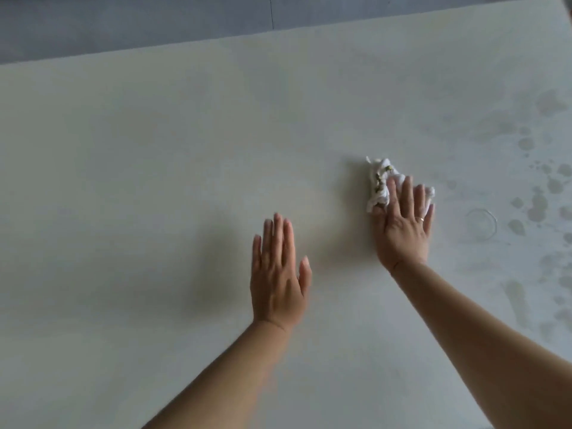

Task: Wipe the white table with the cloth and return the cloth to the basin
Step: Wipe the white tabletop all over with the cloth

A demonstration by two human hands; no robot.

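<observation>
A crumpled white cloth (380,181) with small dark marks lies on the white table (154,156), right of the middle. My right hand (402,221) presses down on it with straight fingers, covering its near part. My left hand (278,274) lies flat on the bare tabletop, fingers straight and together, a short way to the left of the cloth and nearer to me. It holds nothing. The basin is out of view.
Wet patches and droplets (538,205) spread over the table's right side, with a faint ring mark (481,224) among them. The table's far edge (216,40) runs across the top, with grey floor (123,23) beyond it.
</observation>
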